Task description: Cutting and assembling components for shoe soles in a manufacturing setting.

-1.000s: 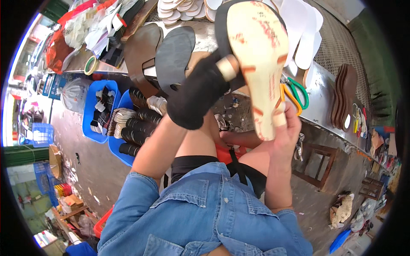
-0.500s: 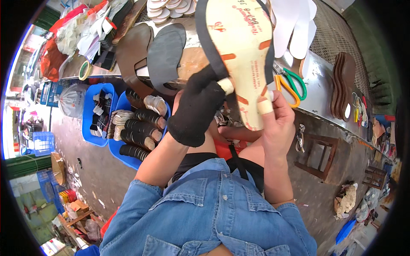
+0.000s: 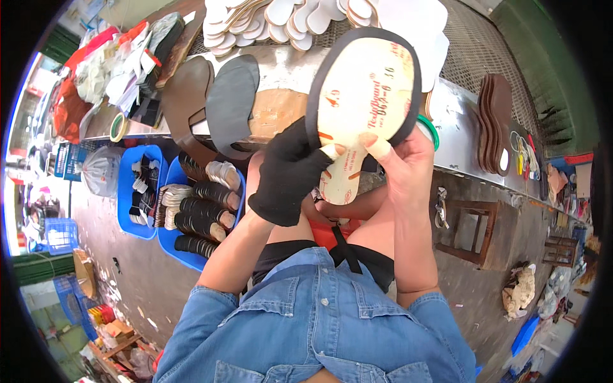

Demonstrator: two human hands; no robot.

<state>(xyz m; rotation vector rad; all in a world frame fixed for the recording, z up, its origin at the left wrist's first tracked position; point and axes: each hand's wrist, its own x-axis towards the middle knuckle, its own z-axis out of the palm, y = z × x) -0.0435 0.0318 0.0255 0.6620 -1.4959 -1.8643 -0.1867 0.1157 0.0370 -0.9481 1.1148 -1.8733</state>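
Observation:
Between my hands is a cream shoe insole (image 3: 364, 86) with red printing, orange slots and a black strip round its wide end. My left hand (image 3: 290, 169), in a black glove with the pale-covered thumb showing, grips its left edge near the middle. On the other side my bare right hand (image 3: 410, 169) is closed on it, the thumb with a pale cover pressed on the cream face. The insole's narrow end points down toward my lap. Green-handled scissors (image 3: 429, 132) lie on the bench, mostly hidden behind my right hand and the insole.
White insoles (image 3: 281, 20) are heaped at the back of the bench. Brown (image 3: 182, 96) and dark grey (image 3: 233, 92) sole-shaped pieces lie at left, a brown insole stack (image 3: 495, 121) at right. Blue bins (image 3: 136, 227) of strips and bundled pieces stand below left; a wooden stool (image 3: 469, 255) at right.
The insole has come lower, its wide end tipped so it looks shorter. My right thumb has shifted from near the narrow end up to the middle. The orange scissor handle is now hidden.

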